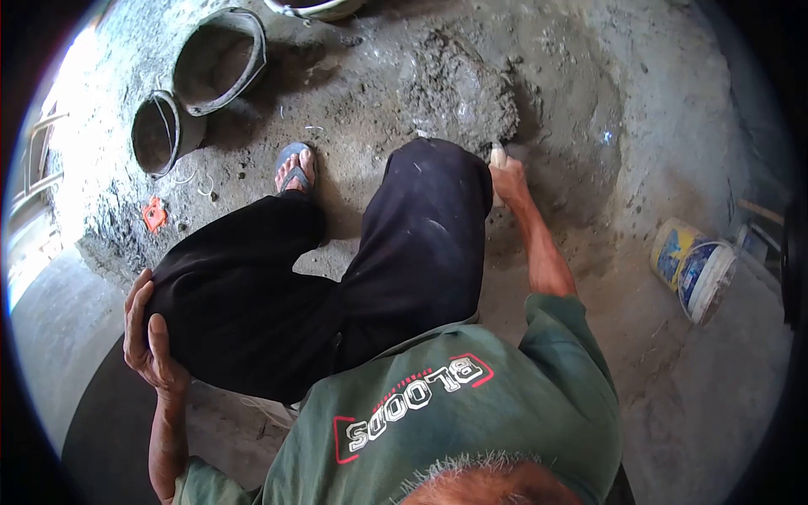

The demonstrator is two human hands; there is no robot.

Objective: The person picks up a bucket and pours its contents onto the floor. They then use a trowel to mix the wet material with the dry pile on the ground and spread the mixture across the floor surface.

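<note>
My left hand (151,337) rests on the side of my left knee, its fingers apart against the black trousers (244,295). Beyond my right knee, my right hand (508,180) is closed around a pale handle (498,156). The handle points toward a heap of wet grey mortar (461,93) on the floor. Whatever is at the handle's far end is hidden by the mortar and my knee. My foot in a grey flip-flop (295,170) stands on the floor to the left of the heap.
Two black buckets (220,63) (167,135) are at the upper left, and the rim of another container (316,8) shows at the top edge. An orange piece (155,215) lies on the left. A paint bucket (694,269) is at the right, by the wall.
</note>
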